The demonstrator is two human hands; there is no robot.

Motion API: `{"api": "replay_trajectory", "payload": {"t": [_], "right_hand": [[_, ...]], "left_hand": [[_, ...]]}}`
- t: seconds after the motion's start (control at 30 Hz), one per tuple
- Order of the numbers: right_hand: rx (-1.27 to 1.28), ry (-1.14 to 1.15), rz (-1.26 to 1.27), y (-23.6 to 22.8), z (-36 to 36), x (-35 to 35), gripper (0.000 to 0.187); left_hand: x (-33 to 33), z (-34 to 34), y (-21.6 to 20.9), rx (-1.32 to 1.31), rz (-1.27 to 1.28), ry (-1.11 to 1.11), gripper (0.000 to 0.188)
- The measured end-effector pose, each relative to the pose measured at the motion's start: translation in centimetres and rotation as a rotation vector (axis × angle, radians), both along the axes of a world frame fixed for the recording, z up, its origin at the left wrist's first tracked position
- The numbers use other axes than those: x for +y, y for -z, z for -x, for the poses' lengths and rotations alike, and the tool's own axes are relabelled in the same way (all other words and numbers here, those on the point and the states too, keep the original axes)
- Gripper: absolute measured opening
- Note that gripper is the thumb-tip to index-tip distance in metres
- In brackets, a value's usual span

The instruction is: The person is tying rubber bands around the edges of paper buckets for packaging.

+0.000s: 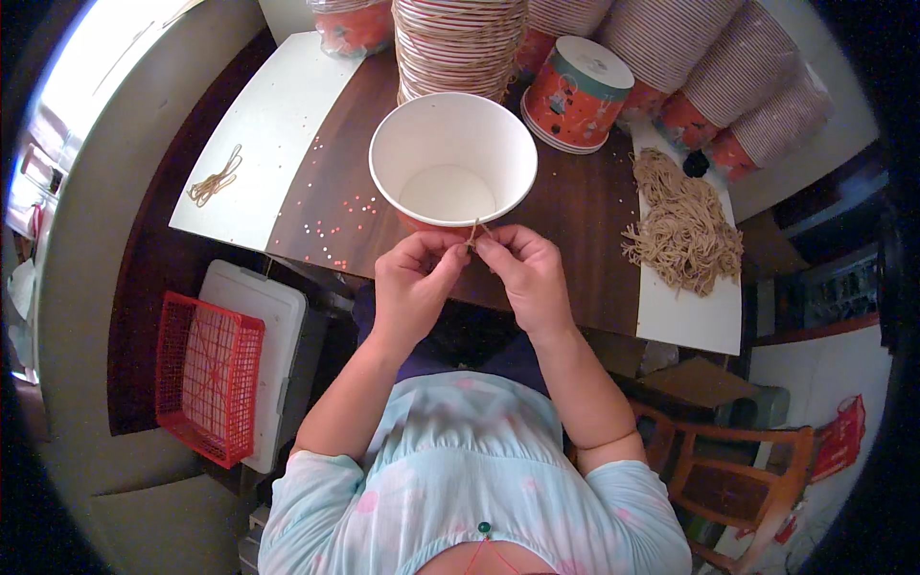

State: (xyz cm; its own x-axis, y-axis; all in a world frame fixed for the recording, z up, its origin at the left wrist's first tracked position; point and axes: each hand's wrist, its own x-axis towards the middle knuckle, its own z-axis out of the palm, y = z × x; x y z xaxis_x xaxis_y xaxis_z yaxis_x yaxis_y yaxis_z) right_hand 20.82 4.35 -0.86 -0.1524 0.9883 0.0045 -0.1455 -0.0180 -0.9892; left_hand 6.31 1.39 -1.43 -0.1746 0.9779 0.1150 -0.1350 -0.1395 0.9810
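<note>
A large round paper bucket (453, 172), white inside and orange outside, stands with its mouth up on the brown table. Just in front of its near side, my left hand (414, 284) and my right hand (529, 278) meet, thumbs and fingers pinched together. Between the fingertips is a short bit of thin tan cord (474, 230), its ends poking up by the bucket's wall. How the cord is joined to the bucket is hidden behind my fingers.
Beyond the bucket rises a tall stack of buckets (460, 48); upside-down orange buckets (579, 96) sit right of it. Tan cords (682, 222) lie heaped at right, a small bundle (217, 176) at left. Small paper dots (331, 230) dot the table. A red basket (209, 379) stands lower left.
</note>
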Motion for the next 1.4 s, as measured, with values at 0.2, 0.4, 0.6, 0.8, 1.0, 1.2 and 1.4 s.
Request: {"api": "replay_trajectory", "payload": {"t": [0.2,0.4,0.6,0.8,1.0,1.2,1.4], "right_hand": [[-0.148,0.071,-0.051,-0.09,-0.06,0.14,0.014],[-0.378,0.161,-0.233,-0.37,0.04,0.12,0.014],[-0.230,0.071,-0.089,-0.41,-0.23,0.09,0.016],[-0.142,0.045,-0.071,-0.36,-0.35,0.23,0.017],[-0.231,0.068,-0.078,-0.59,-0.39,0.19,0.016],[-0.281,0.066,-0.095,-0.76,-0.49,0.09,0.015],[-0.074,0.012,-0.031,-0.57,-0.45,0.15,0.016]], "left_hand": [[0.35,-0.42,0.11,-0.035,-0.001,0.006,0.011],[0.36,-0.39,0.22,-0.022,0.042,0.011,0.010],[0.29,-0.26,0.12,-0.024,0.045,-0.003,0.009],[0.22,-0.23,-0.01,-0.043,0.049,-0.007,0.009],[0.36,-0.25,0.20,-0.101,0.034,0.007,0.012],[0.39,-0.57,0.57,-0.104,0.014,0.009,0.015],[0.35,-0.76,0.73,-0.090,0.020,0.010,0.015]]}}
